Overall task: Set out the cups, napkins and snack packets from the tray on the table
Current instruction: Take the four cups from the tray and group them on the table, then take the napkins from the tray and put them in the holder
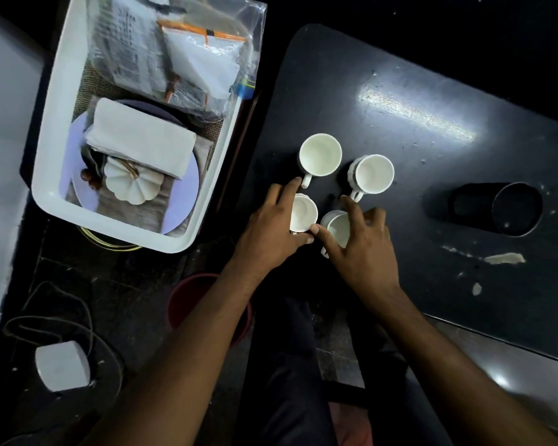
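Here, in the head view, four white cups stand upright on the dark table. The left hand closes round the near-left cup, thumb at its near rim and fingers along its outer side. Just beside it the right hand grips the near-right cup from its right, thumb tip almost touching the left thumb. Beyond the left grip stands the far-left cup; beyond the right grip, the far-right cup, both free. Well to the left of both grips, the white tray holds the folded napkins and the snack packets in clear wrap. The step in hand appears to be placing the last two cups. The next move calls for both hands to release, then reach left to the tray for the napkins.
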